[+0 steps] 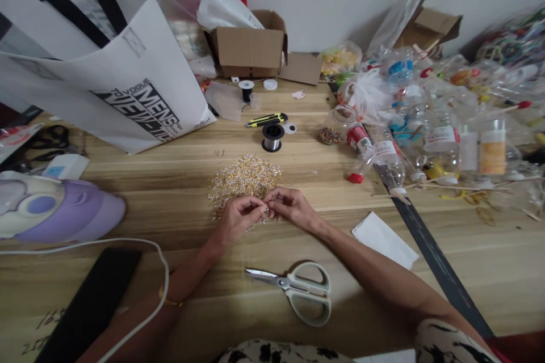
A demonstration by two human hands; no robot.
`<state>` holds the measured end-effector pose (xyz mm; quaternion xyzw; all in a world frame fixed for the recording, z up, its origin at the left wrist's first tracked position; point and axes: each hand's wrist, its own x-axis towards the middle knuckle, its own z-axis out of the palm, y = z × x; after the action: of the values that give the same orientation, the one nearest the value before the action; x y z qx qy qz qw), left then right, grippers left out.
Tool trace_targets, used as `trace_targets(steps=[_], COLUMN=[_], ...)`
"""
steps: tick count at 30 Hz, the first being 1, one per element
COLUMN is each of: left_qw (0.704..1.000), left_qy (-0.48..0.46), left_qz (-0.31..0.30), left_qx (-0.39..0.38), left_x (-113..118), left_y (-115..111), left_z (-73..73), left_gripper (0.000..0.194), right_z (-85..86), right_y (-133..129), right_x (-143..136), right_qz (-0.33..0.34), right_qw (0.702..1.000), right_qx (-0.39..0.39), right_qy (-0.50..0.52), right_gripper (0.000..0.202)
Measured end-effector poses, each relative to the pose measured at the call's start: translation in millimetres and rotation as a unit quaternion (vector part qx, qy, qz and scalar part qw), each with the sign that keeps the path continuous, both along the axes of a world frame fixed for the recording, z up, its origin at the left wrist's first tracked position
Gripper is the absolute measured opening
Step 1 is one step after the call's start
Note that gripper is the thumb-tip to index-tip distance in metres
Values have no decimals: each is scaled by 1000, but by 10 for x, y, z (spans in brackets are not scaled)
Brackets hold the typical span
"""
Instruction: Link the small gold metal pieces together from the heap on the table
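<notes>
Black-and-cream patterned fabric (272,351) lies nearest the camera, along the lower edge of the view. Beyond it, scissors (289,289) rest on the wooden tabletop (208,312), blade tips to the left, handle loops to the right.

Work position: a small metal piece (267,211) is located between the left grip (240,216) and the right grip (292,208), at the near edge of a pile of small gold- and silver-coloured metal parts (244,176).

Left grip: thumb and forefinger pinched on the piece. Right grip: likewise pinched on the piece, meeting the left at the fingertips.

Progress, as judged: one piece is taken up and not yet released. The bulk of the parts lies loose in the pile, so much appears to be left. A few parts lie just below the grips, toward the camera.

Orientation: the fingertips cover most of the piece, so its pointing direction and long axis cannot be determined. Parts in the pile follow no common direction.

Adjacent items: a wire spool (272,138) stands beyond the pile; a yellow-and-black utility knife (266,119) lies behind it, its long axis roughly left to right.
</notes>
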<state>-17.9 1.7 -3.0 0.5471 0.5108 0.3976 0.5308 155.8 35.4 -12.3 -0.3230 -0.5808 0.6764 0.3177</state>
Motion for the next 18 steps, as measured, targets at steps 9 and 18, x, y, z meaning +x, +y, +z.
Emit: trace_targets(steps=[9, 18], left_qw=[999, 999], left_qy=[30, -4], left_qz=[4, -19], left_qx=[19, -31], left_x=[-3, -6], left_y=[-3, 17], left_z=[52, 40], left_gripper=[15, 18], right_z=[41, 63], right_y=[4, -14], right_x=[18, 17], right_qz=[27, 6], right_qw=[999, 1000], right_qx=[-21, 19], right_qy=[19, -14], right_gripper=[30, 28])
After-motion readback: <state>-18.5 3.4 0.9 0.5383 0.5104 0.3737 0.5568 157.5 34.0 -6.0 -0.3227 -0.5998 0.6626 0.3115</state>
